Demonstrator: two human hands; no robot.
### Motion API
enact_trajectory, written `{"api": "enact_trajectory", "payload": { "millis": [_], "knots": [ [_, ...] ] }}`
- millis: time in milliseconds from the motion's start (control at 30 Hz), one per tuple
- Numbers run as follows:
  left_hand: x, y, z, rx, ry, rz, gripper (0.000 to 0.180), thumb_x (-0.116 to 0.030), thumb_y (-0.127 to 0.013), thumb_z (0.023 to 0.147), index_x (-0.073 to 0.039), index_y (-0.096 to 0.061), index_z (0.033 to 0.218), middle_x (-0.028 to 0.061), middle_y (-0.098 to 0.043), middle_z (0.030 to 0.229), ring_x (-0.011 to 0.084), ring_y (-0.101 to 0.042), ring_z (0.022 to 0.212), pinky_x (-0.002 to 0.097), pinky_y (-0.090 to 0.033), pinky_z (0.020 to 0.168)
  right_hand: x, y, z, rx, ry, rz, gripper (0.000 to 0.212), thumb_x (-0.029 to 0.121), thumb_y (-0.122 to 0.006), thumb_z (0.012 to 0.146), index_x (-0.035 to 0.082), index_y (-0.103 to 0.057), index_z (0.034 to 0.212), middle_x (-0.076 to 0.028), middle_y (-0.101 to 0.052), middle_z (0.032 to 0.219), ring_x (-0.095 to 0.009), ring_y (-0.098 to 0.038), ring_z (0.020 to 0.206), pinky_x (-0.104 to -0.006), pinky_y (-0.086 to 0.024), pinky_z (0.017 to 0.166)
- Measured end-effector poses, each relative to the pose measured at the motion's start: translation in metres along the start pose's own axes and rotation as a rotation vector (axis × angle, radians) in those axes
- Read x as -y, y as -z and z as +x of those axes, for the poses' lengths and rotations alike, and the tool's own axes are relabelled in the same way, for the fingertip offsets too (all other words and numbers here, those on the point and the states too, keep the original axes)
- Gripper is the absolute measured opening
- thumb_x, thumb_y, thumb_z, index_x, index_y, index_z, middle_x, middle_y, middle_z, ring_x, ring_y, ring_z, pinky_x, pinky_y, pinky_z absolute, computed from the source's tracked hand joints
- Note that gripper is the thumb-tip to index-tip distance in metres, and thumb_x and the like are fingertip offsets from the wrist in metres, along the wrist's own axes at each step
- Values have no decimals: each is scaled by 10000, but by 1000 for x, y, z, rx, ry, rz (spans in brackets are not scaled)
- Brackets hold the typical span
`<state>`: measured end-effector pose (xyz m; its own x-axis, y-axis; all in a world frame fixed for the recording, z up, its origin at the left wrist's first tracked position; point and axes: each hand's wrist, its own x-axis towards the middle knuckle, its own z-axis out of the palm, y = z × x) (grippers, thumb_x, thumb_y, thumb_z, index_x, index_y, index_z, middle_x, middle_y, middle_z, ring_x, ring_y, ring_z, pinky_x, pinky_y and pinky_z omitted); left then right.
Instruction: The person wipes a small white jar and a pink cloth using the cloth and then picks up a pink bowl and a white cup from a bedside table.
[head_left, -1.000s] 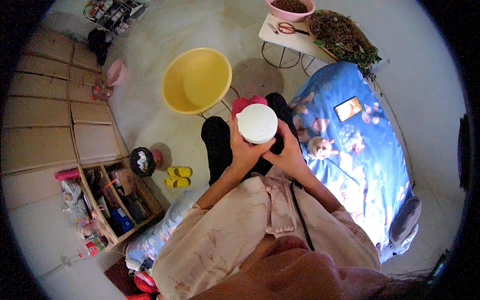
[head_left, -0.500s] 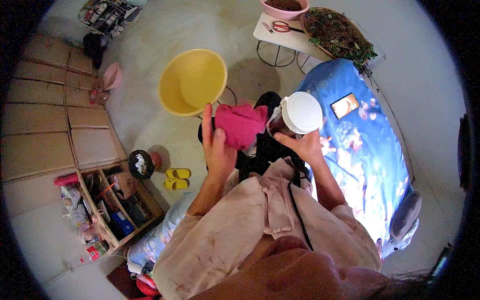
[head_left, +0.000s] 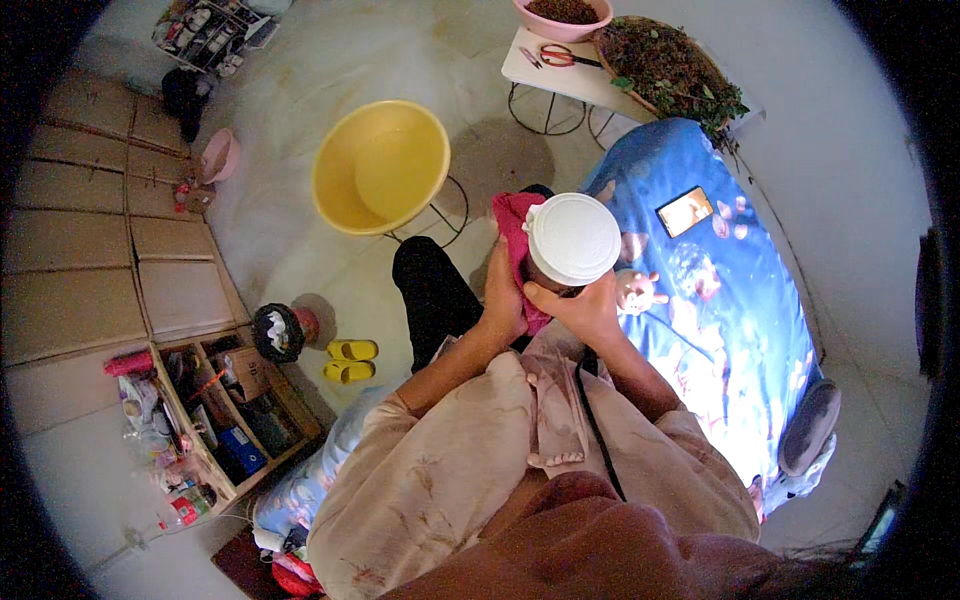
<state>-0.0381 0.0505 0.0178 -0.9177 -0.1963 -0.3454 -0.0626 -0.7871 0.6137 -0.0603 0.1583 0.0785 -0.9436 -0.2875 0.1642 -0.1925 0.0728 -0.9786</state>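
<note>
The white-lidded jar (head_left: 573,238) sat right of the yellow basin (head_left: 385,165), the right hand's (head_left: 588,308) fingers gripping it, the left hand's (head_left: 503,300) fingers pressing the pink cloth (head_left: 511,212) to its side!

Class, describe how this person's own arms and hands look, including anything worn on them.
The left hand and right hand are bare, with no gloves visible. Both forearms are uncovered, and no watch or bracelet shows. Loose beige sleeves with faint darker marks end around the elbows. Finer details, such as nails, are too small to tell.
</note>
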Motion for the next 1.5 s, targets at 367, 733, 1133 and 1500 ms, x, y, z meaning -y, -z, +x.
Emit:
{"api": "enact_trajectory", "payload": {
  "millis": [367,733,1133,1500],
  "knots": [
    [3,17,-1,-36,427,-286,434,-420,-445,966,-86,-554,1221,93,-636,1152,244,-633,1010,430,-533,871,-18,-6,22,97,20,-167,529,223,-819,645,25,-626,1096,-141,-660,1065,-249,-633,1002,-359,-481,918],
    [-19,32,-10,-58,350,-233,457,-396,-364,1012,-73,-469,1319,103,-551,1289,233,-565,1138,394,-452,988,-20,-11,19,100,130,-270,497,231,-802,656,28,-637,1078,-127,-683,1043,-215,-661,979,-341,-514,866],
    [-24,33,-13,-116,223,-84,508,-458,-338,992,-85,-486,1304,105,-543,1299,262,-520,1192,418,-400,1032,-32,-21,-8,174,-140,-25,720,188,-824,607,20,-526,1240,-105,-624,1171,-218,-579,1109,-353,-418,1004],
    [-27,24,-6,-99,269,-200,558,-492,-320,998,-95,-407,1380,110,-507,1341,262,-519,1209,401,-450,1001,-35,-31,15,79,139,-421,962,387,-866,579,-19,-397,1315,-241,-483,1293,-365,-461,1242,-434,-373,1048]
  ]
}}
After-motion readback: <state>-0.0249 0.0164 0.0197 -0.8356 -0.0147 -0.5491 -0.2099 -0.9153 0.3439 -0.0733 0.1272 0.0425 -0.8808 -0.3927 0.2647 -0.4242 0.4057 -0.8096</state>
